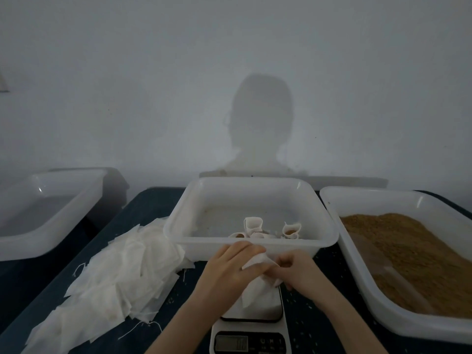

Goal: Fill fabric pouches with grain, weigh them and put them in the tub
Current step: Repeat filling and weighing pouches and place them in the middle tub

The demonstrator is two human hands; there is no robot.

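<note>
Both my hands hold one white fabric pouch (256,287) just above the small digital scale (251,335) at the bottom centre. My left hand (229,267) grips its upper left edge. My right hand (297,270) pinches the pouch's top from the right. Behind them stands a translucent tub (319,241) with a few filled pouches (291,230) standing at its near wall. A large tray of brown grain (408,251) lies to the right.
A heap of empty white pouches (115,284) covers the dark table (329,302) to the left of the scale. Another translucent tub (46,213) stands at far left. A plain wall rises behind, with a person's shadow on it.
</note>
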